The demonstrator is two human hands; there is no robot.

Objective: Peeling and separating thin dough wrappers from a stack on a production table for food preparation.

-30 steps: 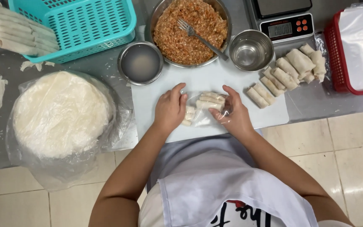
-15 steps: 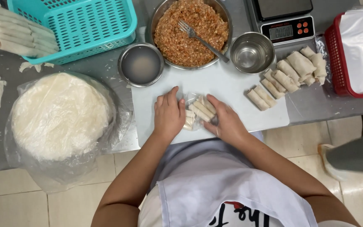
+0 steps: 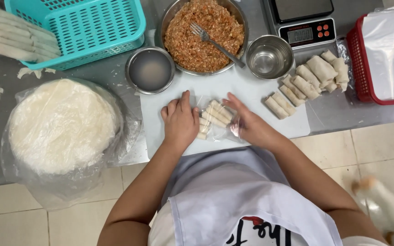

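Pressing flat, the left hand now rests beside the rolls in a clear bag at the board's near edge. The right hand, formerly over them, is drawn aside, fingers spread, gripping the bag's side. The rolls are left uncovered.
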